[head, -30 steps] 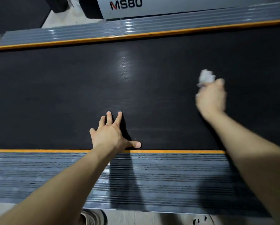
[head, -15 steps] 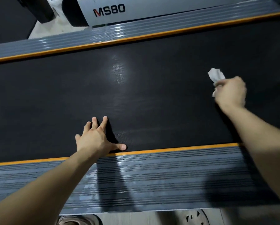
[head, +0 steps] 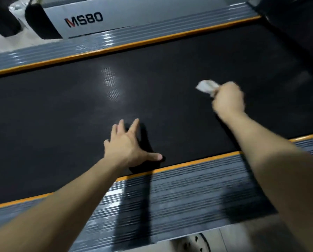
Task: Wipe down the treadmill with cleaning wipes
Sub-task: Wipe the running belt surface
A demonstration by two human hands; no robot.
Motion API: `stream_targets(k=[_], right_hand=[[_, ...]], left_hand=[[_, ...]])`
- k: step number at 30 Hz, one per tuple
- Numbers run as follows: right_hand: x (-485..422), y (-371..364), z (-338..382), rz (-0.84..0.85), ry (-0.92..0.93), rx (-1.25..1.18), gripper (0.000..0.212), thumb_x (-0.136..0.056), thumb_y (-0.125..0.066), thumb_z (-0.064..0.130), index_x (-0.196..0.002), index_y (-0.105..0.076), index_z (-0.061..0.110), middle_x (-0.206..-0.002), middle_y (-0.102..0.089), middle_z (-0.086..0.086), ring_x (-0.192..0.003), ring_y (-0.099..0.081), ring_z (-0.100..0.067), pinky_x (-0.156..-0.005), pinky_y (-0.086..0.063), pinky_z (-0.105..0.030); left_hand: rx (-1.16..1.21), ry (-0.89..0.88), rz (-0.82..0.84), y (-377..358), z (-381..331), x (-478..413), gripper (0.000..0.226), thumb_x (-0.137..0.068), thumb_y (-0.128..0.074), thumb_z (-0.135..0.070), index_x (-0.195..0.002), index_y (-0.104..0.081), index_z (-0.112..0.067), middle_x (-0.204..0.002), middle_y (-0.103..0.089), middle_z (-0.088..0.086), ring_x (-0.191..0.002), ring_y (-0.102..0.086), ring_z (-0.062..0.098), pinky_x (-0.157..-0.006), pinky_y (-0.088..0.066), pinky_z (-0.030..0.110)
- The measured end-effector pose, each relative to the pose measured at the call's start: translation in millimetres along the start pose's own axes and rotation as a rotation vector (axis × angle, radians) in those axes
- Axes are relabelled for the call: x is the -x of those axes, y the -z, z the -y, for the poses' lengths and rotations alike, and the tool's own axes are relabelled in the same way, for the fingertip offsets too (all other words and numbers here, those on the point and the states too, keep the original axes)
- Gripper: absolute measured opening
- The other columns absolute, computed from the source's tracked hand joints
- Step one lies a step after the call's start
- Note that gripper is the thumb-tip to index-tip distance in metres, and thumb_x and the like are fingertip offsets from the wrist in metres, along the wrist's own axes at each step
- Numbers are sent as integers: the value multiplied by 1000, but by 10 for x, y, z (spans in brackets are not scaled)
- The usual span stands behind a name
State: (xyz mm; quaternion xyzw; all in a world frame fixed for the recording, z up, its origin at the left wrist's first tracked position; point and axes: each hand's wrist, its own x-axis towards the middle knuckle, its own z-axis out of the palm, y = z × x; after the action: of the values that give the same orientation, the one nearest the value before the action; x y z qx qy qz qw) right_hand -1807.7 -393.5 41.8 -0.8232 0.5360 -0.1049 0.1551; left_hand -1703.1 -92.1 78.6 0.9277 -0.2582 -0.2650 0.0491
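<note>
The wipe (head: 205, 86) is a crumpled white wad bunched in the right hand (head: 228, 100), w/ a tuft sticking out past the knuckles toward the far side. It sits over the right part of the black running belt (head: 61, 115), well apart from both rails. Whether it actually touches the belt I can't tell (hand and wipe are motion-blurred). The right hand's fingers are curled round the wad, fist-like.

Handling, as a judgement: the wipe is light, soft and prob. damp, w/ no stiffness, so it goes wherever the fingers push it. Bunched like this, only a small face can meet the belt. A better hold would be to flatten it under the fingertips or palm so more area drags. The belt looks finely textured, so expect some drag, and the wipe may roll up or tear at an edge if pressed hard.

The left hand (head: 126, 144) is spread flat on the belt, fingers fanned, thumb pointing right, just inside the near orange trim strip (head: 188, 164). It holds nothing and looks like a brace.

Beyond that:
- the ribbed grey near side rail (head: 188, 193)
- the matching far side rail (head: 115, 39)
- a grey housing marked MS80 (head: 84, 20)
- a glare patch (head: 112, 84) mid-belt
</note>
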Motion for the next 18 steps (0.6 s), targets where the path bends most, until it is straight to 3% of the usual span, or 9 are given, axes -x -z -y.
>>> stream_targets(k=[2,5,8,11,13,15,18], right_hand=[[-257,105,-446,-58,-151,-47,24,-92,-71,12,-115,-73,7,-119,-70,-19,-111,-69,-43,-90,-60,-47],[-104,-25,-347,-67,-196,-135,35,-96,-71,14,-128,-57,8,-128,-63,-18,-119,-63,-40,-94,-52,-50],[268,-127,177,58,95,-101,43,-91,-73,14,-130,-58,8,-128,-57,-16,-117,-64,-42,-92,-54,-47],[898,-188,665,359,548,-6,28,-95,-62,13,-122,-68,12,-122,-46,-11,-106,-62,-39,-78,-50,-44],[977,-184,679,410,694,9,24,-101,-55,10,-119,-69,12,-120,-44,-9,-103,-60,-37,-73,-43,-42],[631,-76,408,287,561,18,19,-101,-57,12,-116,-68,11,-117,-52,-13,-104,-63,-41,-76,-48,-42],[-257,248,-435,60,142,127,28,-100,-58,16,-124,-68,9,-124,-52,-19,-111,-64,-47,-92,-55,-45]], left_hand=[[-35,-46,49,-62,-382,-72,165,-43,-86,-92,-168,11,-47,-179,17,0,-166,12,33,-125,-23,73],[-181,-76,87,-161,-697,-211,165,-46,-86,-91,-167,16,-44,-179,13,3,-164,5,43,-114,-32,81],[-310,-77,56,-245,-716,-284,162,-43,-82,-96,-168,8,-43,-178,1,5,-159,-10,47,-106,-43,76],[-311,-101,51,-291,-666,-310,160,-42,-81,-95,-166,7,-48,-180,1,4,-161,-8,46,-107,-46,74],[-298,-94,51,-292,-664,-323,160,-41,-81,-96,-165,9,-51,-180,2,3,-162,-8,46,-107,-46,73],[-323,-92,50,-288,-664,-320,163,-39,-80,-98,-166,10,-49,-179,0,3,-160,-11,45,-105,-49,71],[-333,-88,61,-277,-673,-338,165,-39,-78,-100,-168,9,-46,-179,3,3,-161,-9,45,-105,-49,69]])
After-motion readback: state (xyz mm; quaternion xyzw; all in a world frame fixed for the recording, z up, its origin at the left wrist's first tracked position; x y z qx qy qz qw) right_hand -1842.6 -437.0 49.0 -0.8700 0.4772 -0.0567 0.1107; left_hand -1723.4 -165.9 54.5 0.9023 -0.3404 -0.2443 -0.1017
